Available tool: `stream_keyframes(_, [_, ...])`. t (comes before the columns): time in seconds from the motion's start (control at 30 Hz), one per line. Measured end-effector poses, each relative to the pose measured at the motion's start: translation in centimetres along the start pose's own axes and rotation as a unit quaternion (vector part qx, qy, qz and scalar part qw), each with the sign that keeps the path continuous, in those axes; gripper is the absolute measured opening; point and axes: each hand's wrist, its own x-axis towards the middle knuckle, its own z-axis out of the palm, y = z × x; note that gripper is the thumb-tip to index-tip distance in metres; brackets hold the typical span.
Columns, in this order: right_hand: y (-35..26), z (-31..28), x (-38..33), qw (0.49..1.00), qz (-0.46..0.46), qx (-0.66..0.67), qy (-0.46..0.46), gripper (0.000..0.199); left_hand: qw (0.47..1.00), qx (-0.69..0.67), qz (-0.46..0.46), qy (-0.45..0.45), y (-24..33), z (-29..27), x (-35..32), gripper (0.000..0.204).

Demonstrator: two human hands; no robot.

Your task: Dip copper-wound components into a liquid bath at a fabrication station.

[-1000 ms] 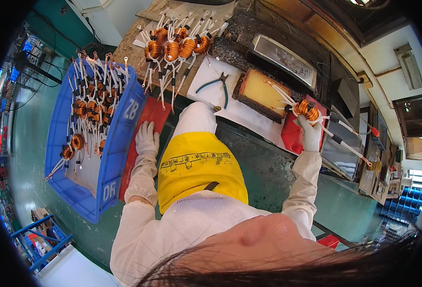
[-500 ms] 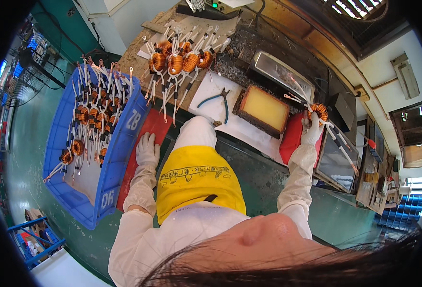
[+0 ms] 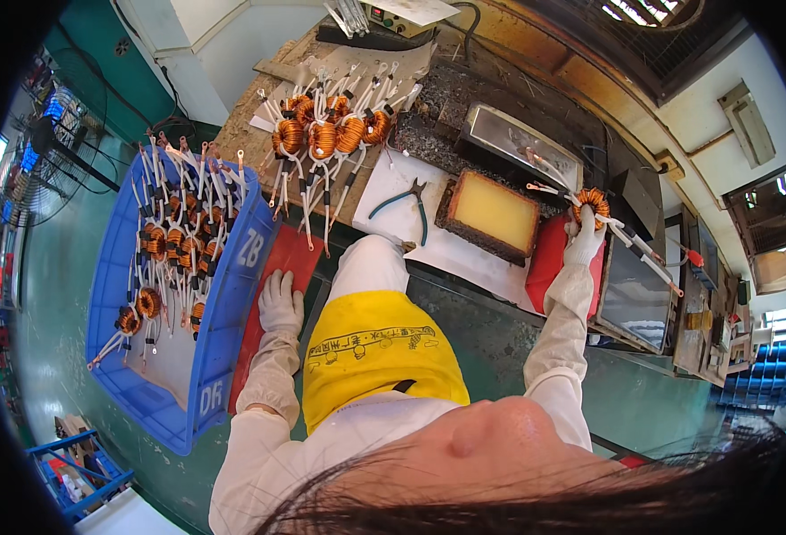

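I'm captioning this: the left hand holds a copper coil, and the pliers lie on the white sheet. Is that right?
Not quite: the right hand holds the copper coil, as the head view shows. The pliers do lie on the white sheet.

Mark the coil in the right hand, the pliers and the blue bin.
Coil (image 3: 596, 198): head view, on the copper winding.
Pliers (image 3: 417, 192): head view, at the pivot joint.
Blue bin (image 3: 235, 314): head view, on the outside of its right wall.
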Motion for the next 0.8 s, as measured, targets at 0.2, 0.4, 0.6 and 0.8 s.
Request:
stream_keyframes(0.2, [0.11,0.2,0.1,1.0,0.003,-0.003,0.018,0.031,1.0,-0.005,0.001,0.006,-0.27,0.16,-0.04,0.047])
stream_keyframes(0.4, [0.18,0.31,0.0,1.0,-0.006,-0.002,0.013,0.031,1.0,-0.006,-0.001,0.003,-0.35,0.14,-0.2,0.047])
stream_keyframes(0.6, [0.29,0.14,0.14,1.0,-0.001,-0.011,0.007,0.029,1.0,-0.009,0.0,0.008,-0.36,0.28,-0.21,0.047])
stream_keyframes(0.8, [0.02,0.53,-0.15,1.0,-0.004,-0.014,0.007,0.028,1.0,-0.011,-0.003,0.011,-0.35,0.27,-0.24,0.047])
